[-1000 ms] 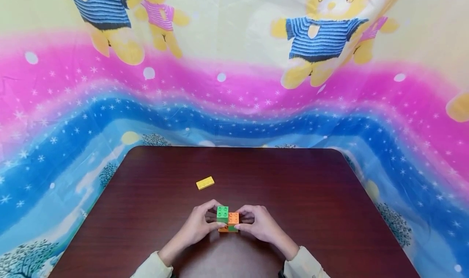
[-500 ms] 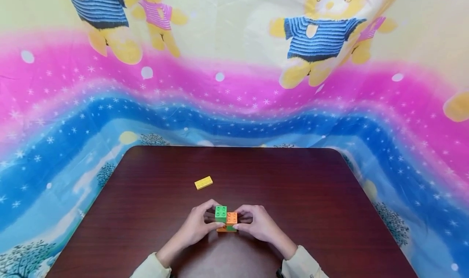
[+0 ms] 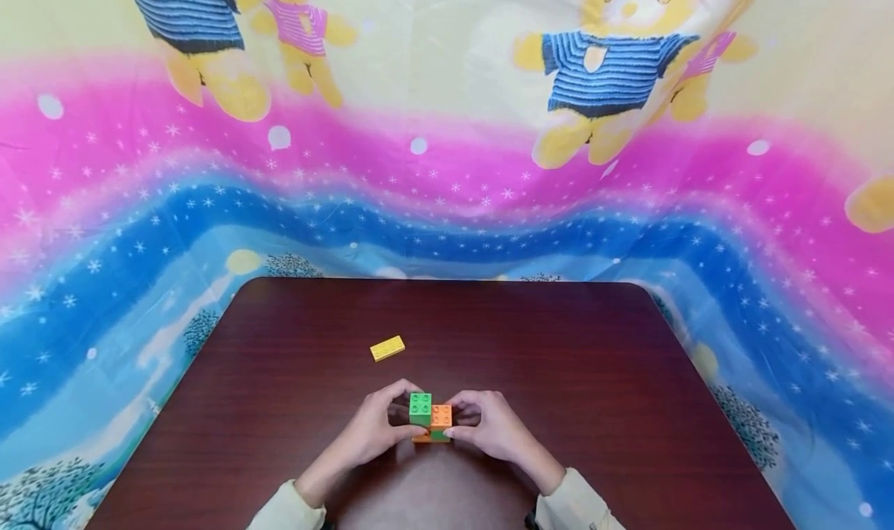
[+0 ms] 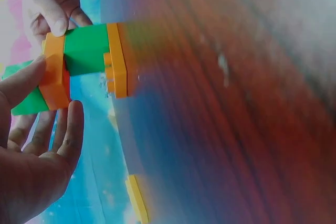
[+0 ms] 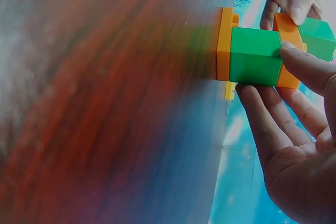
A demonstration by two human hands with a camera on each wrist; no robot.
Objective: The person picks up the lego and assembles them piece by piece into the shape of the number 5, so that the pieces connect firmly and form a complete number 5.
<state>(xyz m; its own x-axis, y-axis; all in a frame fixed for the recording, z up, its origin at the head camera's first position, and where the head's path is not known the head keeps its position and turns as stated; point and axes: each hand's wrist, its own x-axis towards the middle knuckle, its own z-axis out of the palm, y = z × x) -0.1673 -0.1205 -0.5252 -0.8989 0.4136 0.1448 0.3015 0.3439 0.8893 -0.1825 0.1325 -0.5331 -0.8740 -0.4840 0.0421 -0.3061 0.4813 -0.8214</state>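
Between the two hands stands a stack of toy building bricks. At its bottom is a thin orange plate [image 5: 224, 45], with a green brick [image 5: 254, 59] on one end. Across that lies a flat upper orange brick [image 3: 441, 416], and a second green brick [image 3: 421, 415] sits on its left end, studs up. My left hand [image 3: 377, 429] pinches the upper orange brick's left end between thumb and fingers. From the other side, my right hand [image 3: 497, 427] grips the stack, thumb where the upper orange brick meets the lower green one and fingers opposite.
A thin yellow plate [image 3: 387, 348] lies on the dark brown table [image 3: 559, 344], beyond the left hand. Behind the table hangs a printed cloth [image 3: 461, 173] with bears, reaching down along both sides.
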